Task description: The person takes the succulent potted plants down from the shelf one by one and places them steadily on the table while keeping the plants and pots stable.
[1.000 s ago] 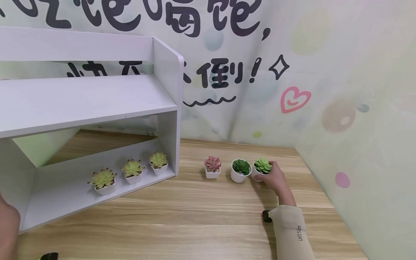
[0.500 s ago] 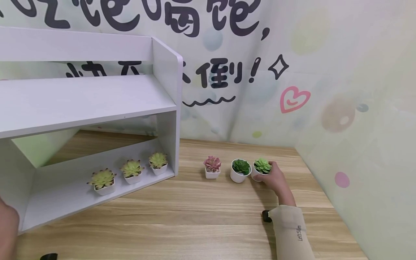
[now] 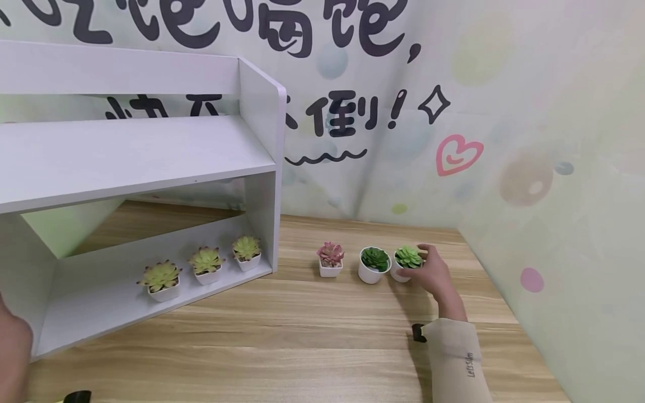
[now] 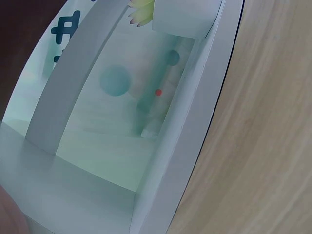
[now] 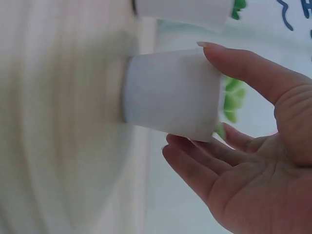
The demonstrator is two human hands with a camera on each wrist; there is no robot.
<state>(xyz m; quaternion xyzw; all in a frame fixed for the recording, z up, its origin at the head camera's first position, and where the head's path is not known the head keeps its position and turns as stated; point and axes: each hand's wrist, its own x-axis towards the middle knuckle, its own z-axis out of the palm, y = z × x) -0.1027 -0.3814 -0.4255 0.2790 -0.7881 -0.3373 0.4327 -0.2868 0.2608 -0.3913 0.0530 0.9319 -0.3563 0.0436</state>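
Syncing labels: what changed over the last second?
Right hand eased slightly right, fingers opening around the light-green succulent in a round white pot; contact is unclear. Unmoved: that pot, the dark-green succulent in its round white pot, the pink succulent in its square white pot.

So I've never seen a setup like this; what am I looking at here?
There is no machine: a person works with bare hands. The wide picture comes from a head camera, the two close ones from cameras on each wrist. On the wooden table stand a white shelf unit, a red plant, a dark green plant and a light green plant, all potted. Three yellow-green plants sit on the unit's lower board. The right hand curves around the light green plant's white pot; whether it grips is unclear. The left hand shows only partly, at the edge.
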